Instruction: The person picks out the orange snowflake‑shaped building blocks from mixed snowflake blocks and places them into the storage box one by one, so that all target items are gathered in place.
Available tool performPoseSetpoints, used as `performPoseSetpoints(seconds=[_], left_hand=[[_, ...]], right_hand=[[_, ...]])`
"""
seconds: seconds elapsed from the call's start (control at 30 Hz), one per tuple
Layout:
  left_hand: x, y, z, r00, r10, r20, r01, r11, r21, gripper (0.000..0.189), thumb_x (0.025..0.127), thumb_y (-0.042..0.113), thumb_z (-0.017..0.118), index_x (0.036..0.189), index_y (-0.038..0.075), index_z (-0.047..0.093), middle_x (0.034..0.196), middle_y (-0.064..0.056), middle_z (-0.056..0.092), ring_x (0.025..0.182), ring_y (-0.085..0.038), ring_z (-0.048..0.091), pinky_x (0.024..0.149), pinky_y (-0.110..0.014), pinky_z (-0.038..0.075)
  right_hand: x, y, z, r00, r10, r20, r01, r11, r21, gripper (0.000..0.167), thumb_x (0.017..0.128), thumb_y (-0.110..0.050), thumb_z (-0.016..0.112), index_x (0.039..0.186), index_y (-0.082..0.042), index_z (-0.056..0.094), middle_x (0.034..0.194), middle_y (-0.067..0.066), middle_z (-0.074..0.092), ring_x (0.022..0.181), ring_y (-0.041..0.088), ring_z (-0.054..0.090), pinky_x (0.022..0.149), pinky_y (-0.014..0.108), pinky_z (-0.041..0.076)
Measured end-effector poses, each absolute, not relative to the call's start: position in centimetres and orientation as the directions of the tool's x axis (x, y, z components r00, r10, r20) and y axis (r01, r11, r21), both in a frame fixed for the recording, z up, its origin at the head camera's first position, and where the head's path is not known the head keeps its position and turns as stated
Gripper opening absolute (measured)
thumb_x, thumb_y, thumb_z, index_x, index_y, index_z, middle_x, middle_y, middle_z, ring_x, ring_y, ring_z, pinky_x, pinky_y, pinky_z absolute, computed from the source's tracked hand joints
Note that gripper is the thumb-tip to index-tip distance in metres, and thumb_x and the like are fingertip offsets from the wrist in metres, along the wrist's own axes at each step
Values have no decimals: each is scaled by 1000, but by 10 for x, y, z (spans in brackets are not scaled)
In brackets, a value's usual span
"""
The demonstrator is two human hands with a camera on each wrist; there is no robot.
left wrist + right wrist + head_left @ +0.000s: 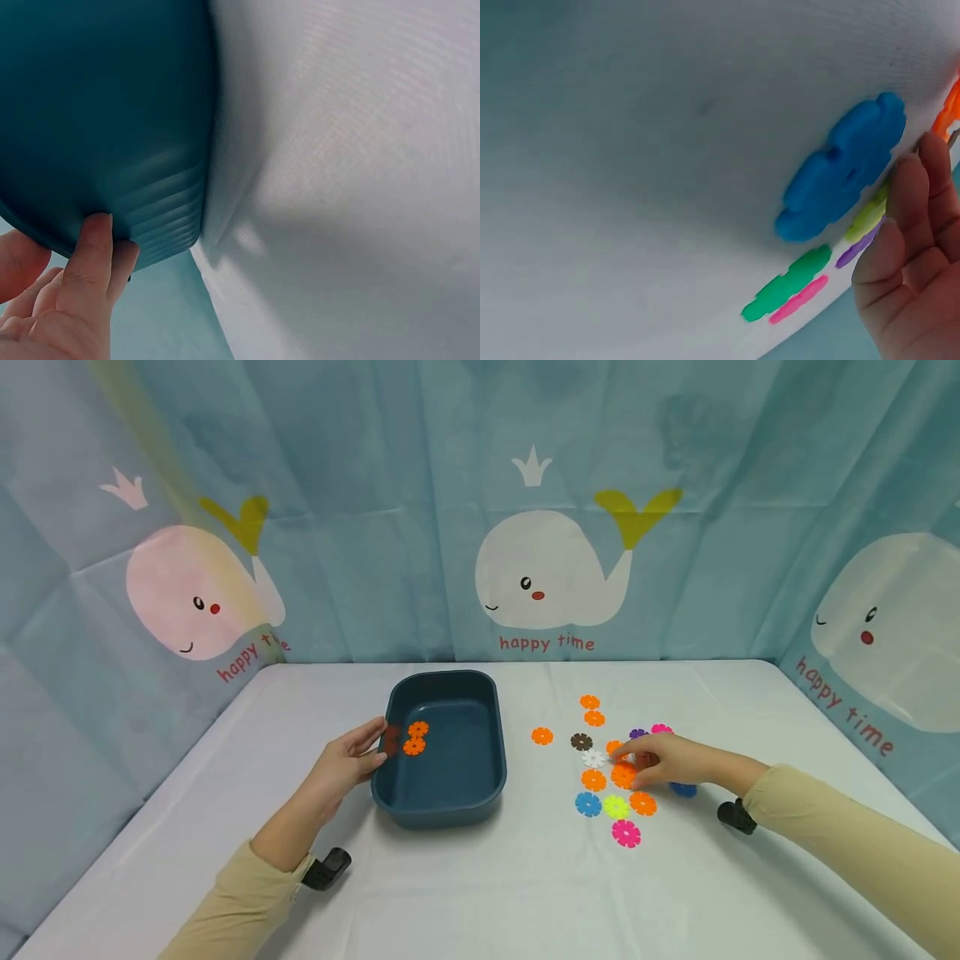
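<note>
On the white table, a dark blue tub sits upright, left of centre; likely light, stiff plastic, a bit slippery, easiest held by the rim. Left hand grips its left rim, fingertips against the outer wall. Right hand, well apart from the left, hangs at the loose discs, thumb and fingertips parted; can't tell whether it touches one. Those lie scattered right of the tub, mixed colours; two orange discs lie inside it. All should be featherlight, rigid, hard to break; thin and flat, so pinch them by the notched edge.
</note>
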State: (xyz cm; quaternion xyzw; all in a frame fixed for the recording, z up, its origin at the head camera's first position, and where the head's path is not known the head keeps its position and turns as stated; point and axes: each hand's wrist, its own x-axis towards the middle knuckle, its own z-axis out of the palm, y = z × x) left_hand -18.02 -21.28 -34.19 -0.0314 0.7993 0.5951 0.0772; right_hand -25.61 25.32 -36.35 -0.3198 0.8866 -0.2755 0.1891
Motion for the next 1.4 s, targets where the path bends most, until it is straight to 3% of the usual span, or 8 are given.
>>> performPoseSetpoints(seconds=[0.3, 0.63, 0.9, 1.13, 1.4], left_hand=[[-180, -212, -344, -985, 36, -169, -152, 282, 947, 61, 100, -1, 48, 155, 6, 21, 158, -15, 21, 140, -34, 31, 106, -47, 39], [-180, -211, -341, -986, 48, -160, -141, 277, 950, 61, 101, -1, 47, 155, 5, 21, 159, -15, 20, 141, -34, 29, 107, -48, 37], [-179, -212, -341, -986, 48, -162, -143, 278, 950, 61, 101, -1, 47, 155, 5, 20, 159, -15, 20, 141, -34, 28, 107, -48, 37], [-179, -212, -342, -986, 46, -163, -143, 287, 947, 62, 101, -1, 48, 155, 5, 20, 159, -15, 20, 141, -34, 28, 107, -48, 37], [-181, -213, -342, -985, 49, -165, -144, 301, 943, 63, 101, 0, 49, 156, 6, 19, 159, -15, 20, 142, -34, 27, 107, -48, 37]], right_hand=[[-255, 243, -366, -719, -680, -143, -495, 646, -581, 31, 86, -15, 75, 114, -4, 70, 80, -4, 47, 76, 14, 46, 62, 22, 41], [-251, 240, -364, -803, -580, -138, -399, 694, -599, 16, 88, -4, 69, 103, 0, 72, 86, -2, 61, 79, 17, 52, 67, 25, 49], [-245, 237, -351, -867, -441, -231, -172, 701, -693, 22, 91, -6, 67, 108, 8, 67, 89, 4, 67, 75, 19, 58, 72, 32, 55], [-239, 230, -336, -866, -408, -290, 7, 568, -823, 34, 95, -5, 60, 123, 14, 57, 92, 6, 68, 78, 21, 58, 75, 31, 54], [-233, 213, -321, -873, -392, -291, 114, 417, -902, 34, 98, -6, 54, 125, 15, 53, 86, 6, 63, 74, 19, 57, 68, 27, 53]])
